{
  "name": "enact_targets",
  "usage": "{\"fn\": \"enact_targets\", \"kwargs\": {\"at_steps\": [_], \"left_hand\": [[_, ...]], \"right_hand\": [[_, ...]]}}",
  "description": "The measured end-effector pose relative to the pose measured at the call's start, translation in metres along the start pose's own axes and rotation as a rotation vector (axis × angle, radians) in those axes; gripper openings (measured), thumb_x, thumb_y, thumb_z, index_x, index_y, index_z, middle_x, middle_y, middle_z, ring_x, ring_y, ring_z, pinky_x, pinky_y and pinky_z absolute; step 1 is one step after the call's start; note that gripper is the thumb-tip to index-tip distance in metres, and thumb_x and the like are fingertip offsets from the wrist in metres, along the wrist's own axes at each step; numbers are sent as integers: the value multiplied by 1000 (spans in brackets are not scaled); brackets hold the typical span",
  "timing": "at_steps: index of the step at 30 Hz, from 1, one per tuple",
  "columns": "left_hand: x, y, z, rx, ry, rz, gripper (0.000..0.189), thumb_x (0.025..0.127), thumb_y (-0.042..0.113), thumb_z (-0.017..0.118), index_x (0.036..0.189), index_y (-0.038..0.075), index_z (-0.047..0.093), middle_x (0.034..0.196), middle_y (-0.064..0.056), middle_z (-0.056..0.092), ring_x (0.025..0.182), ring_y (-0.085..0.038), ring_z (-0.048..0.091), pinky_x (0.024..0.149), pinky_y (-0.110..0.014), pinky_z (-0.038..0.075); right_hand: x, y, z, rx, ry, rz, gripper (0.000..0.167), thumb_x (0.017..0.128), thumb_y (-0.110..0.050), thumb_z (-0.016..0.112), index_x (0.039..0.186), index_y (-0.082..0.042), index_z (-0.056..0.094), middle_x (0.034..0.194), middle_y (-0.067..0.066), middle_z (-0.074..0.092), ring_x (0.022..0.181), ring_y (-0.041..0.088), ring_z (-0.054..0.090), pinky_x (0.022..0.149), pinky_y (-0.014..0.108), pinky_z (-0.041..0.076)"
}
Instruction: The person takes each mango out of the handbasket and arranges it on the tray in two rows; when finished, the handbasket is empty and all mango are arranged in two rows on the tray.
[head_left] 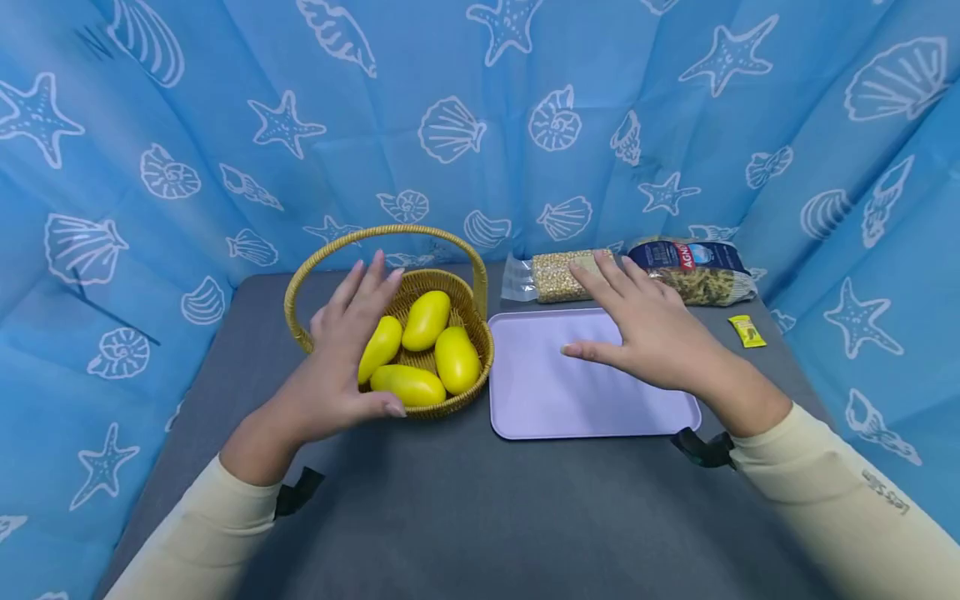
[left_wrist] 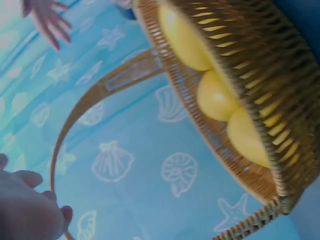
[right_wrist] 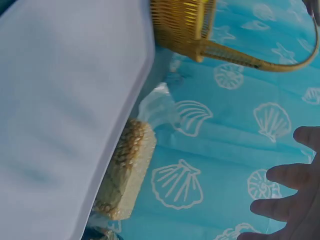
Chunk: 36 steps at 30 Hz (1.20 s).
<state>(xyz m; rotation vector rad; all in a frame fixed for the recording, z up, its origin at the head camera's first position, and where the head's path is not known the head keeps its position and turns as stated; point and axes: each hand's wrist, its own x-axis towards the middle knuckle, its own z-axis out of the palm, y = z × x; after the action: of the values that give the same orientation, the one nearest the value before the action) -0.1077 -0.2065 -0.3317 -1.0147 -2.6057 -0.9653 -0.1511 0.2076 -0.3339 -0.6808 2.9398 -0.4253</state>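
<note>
In the head view, my left hand [head_left: 337, 358] hovers over the left side of a wicker basket [head_left: 480, 317], fingers extended and thumb spread, holding nothing. Inside the basket lie several yellow mangoes [head_left: 426, 320], one partly hidden behind that hand. The basket's tall handle [head_left: 375, 232] arches above it. My right hand [head_left: 645, 333] is held above a pale lilac tray [head_left: 540, 400], its fingers spread and nothing in its grasp. The left wrist view shows the basket [left_wrist: 295, 90] from the side, with mangoes [left_wrist: 217, 95] inside.
Behind the tray lie a clear bag of pale kernels [head_left: 555, 277] and a pasta bag [head_left: 697, 271] with a dark blue label. A small yellow packet [head_left: 747, 331] sits at the right on the grey table [head_left: 525, 517]. Blue shell-patterned curtains [head_left: 495, 192] enclose the table.
</note>
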Motion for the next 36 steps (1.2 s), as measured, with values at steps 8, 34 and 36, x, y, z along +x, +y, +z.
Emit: {"fn": "enact_targets", "kwargs": {"at_steps": [8, 34, 36], "left_hand": [[0, 2, -3, -357, 431, 244, 107, 95, 82, 59, 172, 13, 31, 176, -21, 25, 161, -45, 14, 123, -68, -3], [-78, -135, 79, -1022, 537, -369, 109, 93, 56, 86, 176, 27, 20, 177, -19, 23, 162, -31, 22, 128, -41, 16], [-81, -139, 83, -1041, 512, -379, 101, 98, 44, 84, 176, 28, 21, 174, -19, 26, 157, -30, 31, 125, -38, 23]], "right_hand": [[2, 0, -5, 196, 95, -86, 97, 104, -65, 64, 177, -29, 12, 182, 7, 9, 164, 39, 8, 114, 84, 11], [20, -17, 35, 575, 148, -223, 101, 98, -88, 43, 177, -31, 17, 180, 0, 16, 164, 32, 12, 119, 78, 13], [22, -18, 38, 590, 151, -228, 100, 98, -88, 43, 177, -31, 18, 180, -1, 16, 164, 31, 12, 120, 77, 12]]}}
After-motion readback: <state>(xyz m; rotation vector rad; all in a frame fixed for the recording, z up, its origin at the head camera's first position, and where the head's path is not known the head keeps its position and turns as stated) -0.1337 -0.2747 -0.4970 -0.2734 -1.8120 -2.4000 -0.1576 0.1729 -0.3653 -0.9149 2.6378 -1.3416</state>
